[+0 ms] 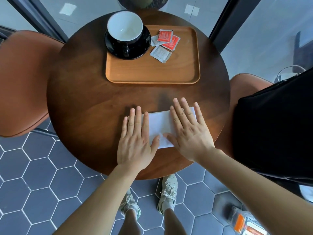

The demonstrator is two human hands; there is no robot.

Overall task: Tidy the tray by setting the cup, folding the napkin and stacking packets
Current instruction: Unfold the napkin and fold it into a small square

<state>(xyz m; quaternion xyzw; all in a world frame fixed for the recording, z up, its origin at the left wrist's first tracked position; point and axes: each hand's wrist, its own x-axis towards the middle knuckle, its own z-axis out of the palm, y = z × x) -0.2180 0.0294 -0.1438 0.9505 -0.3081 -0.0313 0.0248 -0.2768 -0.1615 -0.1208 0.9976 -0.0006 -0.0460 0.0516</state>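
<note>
A round dark wooden table (81, 99) stands on grey hexagonal floor tiles (33, 175), with a rust-brown upholstered chair (22, 82) at its left and a black bag (274, 124) at its right. On the far half of the table sits a rectangular light wooden tray (152, 70). At the near edge, well apart from the tray, a white paper napkin (160, 122) lies flat as a long rectangle. The left hand (135, 141) presses palm-down on the napkin's left end, fingers straight and close together, thumb resting on the paper. The right hand (189, 133) presses on the right end, fingers straight and spread wide, thumb tip almost meeting the left thumb. In the tray's far left corner a black saucer (145, 43) carries an upright black cup with a white inside (125, 28). Just beside the saucer, on the tray, four small packets lie in a loose overlapping cluster: two red packets (166, 36) and two grey packets (160, 54)
</note>
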